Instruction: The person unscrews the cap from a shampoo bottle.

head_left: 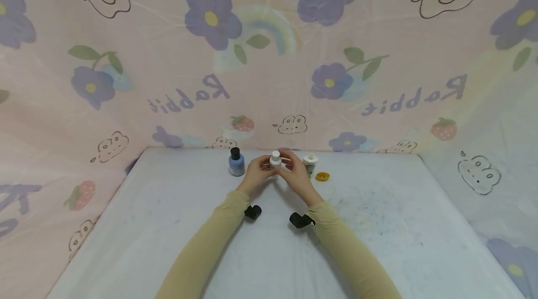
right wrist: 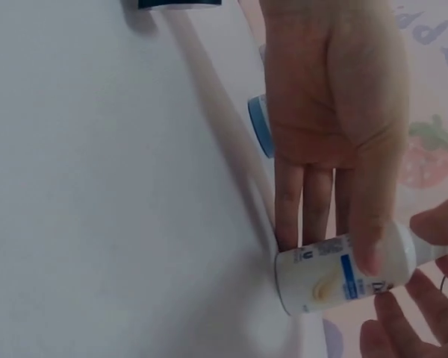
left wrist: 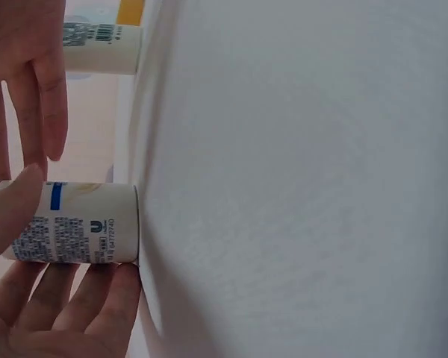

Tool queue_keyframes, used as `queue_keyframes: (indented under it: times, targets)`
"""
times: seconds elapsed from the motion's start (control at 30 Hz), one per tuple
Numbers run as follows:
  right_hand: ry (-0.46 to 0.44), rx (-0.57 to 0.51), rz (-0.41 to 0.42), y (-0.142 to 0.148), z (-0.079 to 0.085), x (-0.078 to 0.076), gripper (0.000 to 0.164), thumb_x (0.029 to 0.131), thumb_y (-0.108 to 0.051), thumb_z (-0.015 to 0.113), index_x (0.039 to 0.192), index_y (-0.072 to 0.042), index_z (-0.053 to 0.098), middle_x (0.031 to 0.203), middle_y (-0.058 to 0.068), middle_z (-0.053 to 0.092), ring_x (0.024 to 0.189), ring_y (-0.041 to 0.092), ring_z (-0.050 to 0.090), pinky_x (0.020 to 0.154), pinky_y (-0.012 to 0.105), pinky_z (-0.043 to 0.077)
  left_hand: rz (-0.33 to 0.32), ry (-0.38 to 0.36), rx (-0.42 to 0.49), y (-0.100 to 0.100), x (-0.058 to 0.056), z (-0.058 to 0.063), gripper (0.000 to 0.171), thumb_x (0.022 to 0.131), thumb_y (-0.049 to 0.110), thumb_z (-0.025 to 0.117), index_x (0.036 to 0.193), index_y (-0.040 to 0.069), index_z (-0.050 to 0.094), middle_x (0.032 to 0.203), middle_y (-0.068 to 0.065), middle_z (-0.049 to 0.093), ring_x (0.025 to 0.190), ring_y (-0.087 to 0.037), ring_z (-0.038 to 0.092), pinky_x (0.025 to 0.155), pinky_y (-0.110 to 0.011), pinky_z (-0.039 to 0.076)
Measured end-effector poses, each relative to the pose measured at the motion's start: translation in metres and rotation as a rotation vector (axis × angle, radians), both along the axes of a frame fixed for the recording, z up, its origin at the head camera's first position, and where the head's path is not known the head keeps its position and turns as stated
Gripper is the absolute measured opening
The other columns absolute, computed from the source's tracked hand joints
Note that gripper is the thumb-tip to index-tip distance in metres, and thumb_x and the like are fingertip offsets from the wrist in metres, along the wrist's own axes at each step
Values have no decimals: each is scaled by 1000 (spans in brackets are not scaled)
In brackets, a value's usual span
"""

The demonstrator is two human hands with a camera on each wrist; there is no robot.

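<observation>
Both hands meet at a small white bottle (head_left: 275, 161) standing at the table's far middle. My left hand (head_left: 257, 172) grips its body from the left; in the left wrist view the printed label of the bottle (left wrist: 82, 231) shows between thumb and fingers. From the right, my right hand (head_left: 297, 174) has its thumb and fingers around the white cap (right wrist: 428, 253) at the top. The base of the bottle (right wrist: 306, 283) is right at the table surface. Part of its body is hidden behind the hands in the head view.
A blue bottle (head_left: 237, 164) with a black lid stands left of the hands. Close to the right hand stands another white bottle (head_left: 310, 164), with a round yellow cap (head_left: 322, 176) lying beside it. The white-covered table (head_left: 189, 238) backs onto a printed pink curtain (head_left: 269, 70).
</observation>
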State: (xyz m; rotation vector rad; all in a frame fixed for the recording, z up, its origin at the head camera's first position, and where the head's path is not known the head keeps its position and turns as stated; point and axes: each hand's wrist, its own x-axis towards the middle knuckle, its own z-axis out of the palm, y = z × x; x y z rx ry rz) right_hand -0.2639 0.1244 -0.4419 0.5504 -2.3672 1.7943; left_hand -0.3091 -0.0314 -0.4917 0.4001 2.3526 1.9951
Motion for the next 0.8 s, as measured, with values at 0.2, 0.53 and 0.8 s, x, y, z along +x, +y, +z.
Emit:
queue_keyframes:
  times: [0.2, 0.53, 0.8]
  targets:
    - [-4, -19, -19, 2, -12, -8, 49, 86, 7, 66, 132, 8, 48, 131, 25, 51, 117, 45, 50, 97, 59, 38, 20, 36, -24, 0, -1, -2, 43, 81, 2, 75, 121, -5, 61, 119, -20, 62, 110, -31, 60, 91, -32, 49]
    - [-27, 32, 9, 12, -32, -9, 50, 89, -6, 68, 135, -2, 48, 133, 17, 51, 117, 38, 51, 95, 55, 42, -29, 42, -53, -5, 18, 5, 43, 81, 11, 78, 120, -1, 63, 118, -14, 64, 109, -28, 61, 90, -33, 50]
    - [-75, 38, 88, 17, 7, 32, 52, 88, 2, 66, 135, 8, 44, 131, 25, 49, 118, 44, 48, 95, 60, 40, -49, 8, -122, -9, 45, 14, 45, 80, 20, 80, 120, 6, 65, 115, -8, 66, 102, -26, 64, 85, -31, 52]
